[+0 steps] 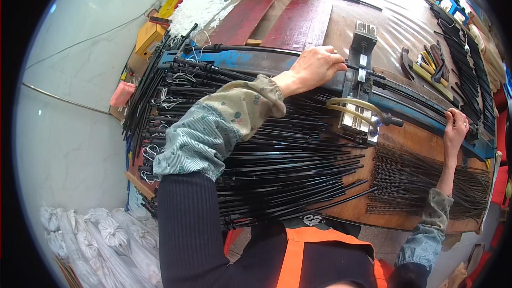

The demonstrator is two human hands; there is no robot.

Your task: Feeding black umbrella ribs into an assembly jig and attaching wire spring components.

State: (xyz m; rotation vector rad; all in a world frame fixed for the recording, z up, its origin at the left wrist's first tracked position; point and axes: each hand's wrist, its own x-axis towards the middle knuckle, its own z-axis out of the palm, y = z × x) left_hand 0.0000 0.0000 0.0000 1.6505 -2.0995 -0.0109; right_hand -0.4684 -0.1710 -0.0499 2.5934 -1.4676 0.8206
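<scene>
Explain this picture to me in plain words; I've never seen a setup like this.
There is no robot here: these are a person's own bare hands, seen from a wide fisheye camera worn on the head and looking down, which is why straight edges bend. A long blue metal rail crosses the workbench. The fingers of the left hand pinch a thin black rod beside an upright metal block. The right hand is at the rail's right part; what it grips is too small to tell. Nearer the person lie many black rods and a bundle of coil springs. Beyond the rail are two red boards.
</scene>
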